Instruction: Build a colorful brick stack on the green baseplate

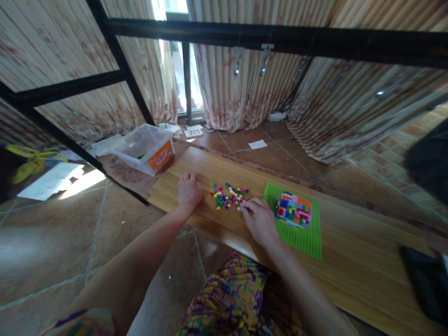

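Note:
A loose pile of small multicoloured toy bricks (227, 200) lies on the wooden tabletop (206, 163). My right hand (259, 218) is at the pile's right edge, thumb and fingertips pinched together; what is between them is too small to make out. To the left of the pile, my left hand (189, 189) rests on the wood with its fingers curled under, closed, and nothing shows in it. Right of my right hand lies a green studded baseplate (301, 242). A block built of many coloured bricks (294, 210) stands on its upper part.
A clear plastic box (135, 149) with an orange label stands beyond the table's left end. Black metal bars (245, 35) cross in front of the curtains. A dark flat object (423, 275) lies at the table's right end. Papers (258, 144) are on the tiled floor.

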Demonstrator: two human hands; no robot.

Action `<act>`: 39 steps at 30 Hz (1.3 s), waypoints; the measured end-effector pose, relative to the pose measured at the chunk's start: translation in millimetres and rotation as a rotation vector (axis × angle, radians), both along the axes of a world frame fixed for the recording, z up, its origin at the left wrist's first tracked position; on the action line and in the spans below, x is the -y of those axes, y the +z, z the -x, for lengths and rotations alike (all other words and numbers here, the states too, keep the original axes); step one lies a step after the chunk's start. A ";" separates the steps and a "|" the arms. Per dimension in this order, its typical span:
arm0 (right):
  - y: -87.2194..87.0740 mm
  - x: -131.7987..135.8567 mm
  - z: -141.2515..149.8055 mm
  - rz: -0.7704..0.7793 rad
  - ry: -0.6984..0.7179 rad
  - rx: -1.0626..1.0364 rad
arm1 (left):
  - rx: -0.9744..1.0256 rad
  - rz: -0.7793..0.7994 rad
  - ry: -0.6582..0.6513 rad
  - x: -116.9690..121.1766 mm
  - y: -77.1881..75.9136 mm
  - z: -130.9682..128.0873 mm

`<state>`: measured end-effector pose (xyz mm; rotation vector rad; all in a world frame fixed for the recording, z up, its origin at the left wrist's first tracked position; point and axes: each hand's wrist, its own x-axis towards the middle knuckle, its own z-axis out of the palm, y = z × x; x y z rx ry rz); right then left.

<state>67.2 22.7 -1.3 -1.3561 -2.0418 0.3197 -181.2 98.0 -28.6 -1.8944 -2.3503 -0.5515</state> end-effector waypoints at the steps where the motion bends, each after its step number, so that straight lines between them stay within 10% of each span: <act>1: -5.1 -2.4 7.8 0.016 -0.015 0.015 | 0.002 0.000 0.003 -0.1 -0.1 -0.1; 18: -2.8 -2.4 30.6 0.116 -0.111 0.049 | -0.010 -0.007 -0.004 1.1 0.6 1.0; 27: 9.5 50.1 -60.5 0.209 -0.356 -0.392 | -0.027 -0.036 -0.017 -1.1 -1.8 4.0; 39: 18.8 26.3 -118.3 -0.050 -0.434 0.061 | -0.006 -0.030 -0.012 -2.9 -2.6 5.5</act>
